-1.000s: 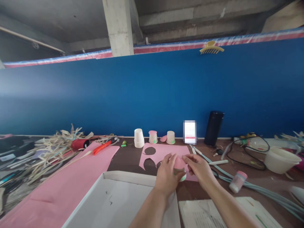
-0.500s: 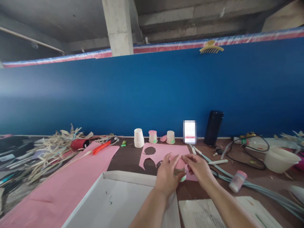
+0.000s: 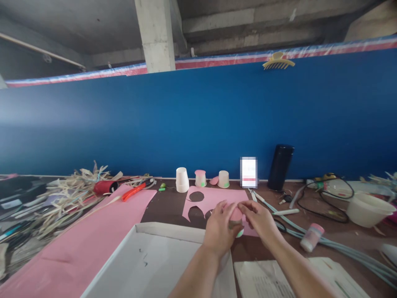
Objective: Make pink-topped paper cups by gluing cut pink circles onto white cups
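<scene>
Two hands (image 3: 238, 225) round a pink-topped cup (image 3: 236, 218), label perhaps blurred.

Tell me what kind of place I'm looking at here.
Probably a makeshift craft workbench in an unfinished concrete building. Pink paper with cut-out circles, upturned paper cups and a heap of straw-like strips lie on the table; both hands hold a pink-topped cup.

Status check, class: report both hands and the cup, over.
Left hand and right hand both gripping pink-topped paper cup. Held over cut pink sheet. Nothing blocking.
</scene>
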`<state>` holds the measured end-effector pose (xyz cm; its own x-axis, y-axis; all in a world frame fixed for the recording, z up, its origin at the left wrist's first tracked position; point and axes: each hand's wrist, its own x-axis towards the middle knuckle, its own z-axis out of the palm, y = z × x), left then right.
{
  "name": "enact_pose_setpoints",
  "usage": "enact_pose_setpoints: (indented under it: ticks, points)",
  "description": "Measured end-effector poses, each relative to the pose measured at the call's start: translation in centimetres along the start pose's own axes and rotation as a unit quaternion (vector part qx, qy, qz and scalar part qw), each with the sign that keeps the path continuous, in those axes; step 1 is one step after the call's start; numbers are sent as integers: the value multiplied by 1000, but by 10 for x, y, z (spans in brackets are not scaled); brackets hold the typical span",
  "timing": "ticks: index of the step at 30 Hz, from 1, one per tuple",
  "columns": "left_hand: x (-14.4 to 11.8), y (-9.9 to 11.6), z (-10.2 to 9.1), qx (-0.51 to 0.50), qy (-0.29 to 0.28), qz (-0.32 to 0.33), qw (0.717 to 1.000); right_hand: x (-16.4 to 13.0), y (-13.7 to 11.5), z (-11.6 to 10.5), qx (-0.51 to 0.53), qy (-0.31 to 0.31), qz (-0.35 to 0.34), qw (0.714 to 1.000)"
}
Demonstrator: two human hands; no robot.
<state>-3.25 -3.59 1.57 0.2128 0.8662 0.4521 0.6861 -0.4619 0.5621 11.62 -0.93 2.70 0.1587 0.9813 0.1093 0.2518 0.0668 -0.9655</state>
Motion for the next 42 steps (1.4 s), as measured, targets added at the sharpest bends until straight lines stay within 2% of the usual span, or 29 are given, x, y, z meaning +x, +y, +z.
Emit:
enact_pose_setpoints:
  ticks: [8,11,16,32,42]
  points:
    - [-1,2,-2,-45,13,-24,999,1,0,2,-1,-4,-7,1000]
    - [-1,5,-5,-78,31,-46,995,0,0,1,-1,-9,-11,1000]
    - [0,4,-5,-101,31,-84,991,-1,-2,1,-6,-3,-16,1000]
    - [1,3,0,-87,36,-108,990,1,3,2,-33,-20,-19,999]
    - [2,4,0,-84,31,-119,989,-6,-3,-1,-36,-6,-16,999]
